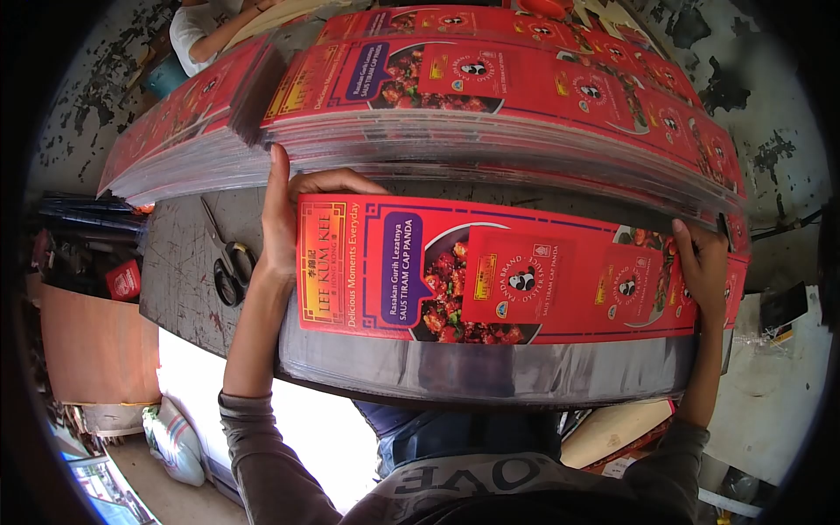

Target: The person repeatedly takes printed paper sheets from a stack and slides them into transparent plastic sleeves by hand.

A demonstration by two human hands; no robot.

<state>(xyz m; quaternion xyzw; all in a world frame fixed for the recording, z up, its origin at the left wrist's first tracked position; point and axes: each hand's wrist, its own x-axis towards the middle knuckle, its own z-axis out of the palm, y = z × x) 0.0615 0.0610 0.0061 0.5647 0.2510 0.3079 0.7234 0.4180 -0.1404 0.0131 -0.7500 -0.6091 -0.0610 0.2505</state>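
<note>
In the head view a long red printed sheet (376,306) with "Lee Kum Kee" and panda sauce artwork lies before me. Below its near edge shows a stack of clear plastic sheets (490,367). My left hand (282,214) grips the red sheet's left end, thumb raised and fingers curled behind the far edge. At the right end, my right hand (704,267) closes round the edge, with its fingertips partly hidden. Black-handled scissors (232,271) lie on the dark table (188,254), left of my left hand.
Behind the sheet stand tall stacks of similar red printed sheets (525,131), with another stack (188,114) at far left. Another person's arm (219,39) appears at the upper left. A striped sack (175,442) sits on the floor, lower left.
</note>
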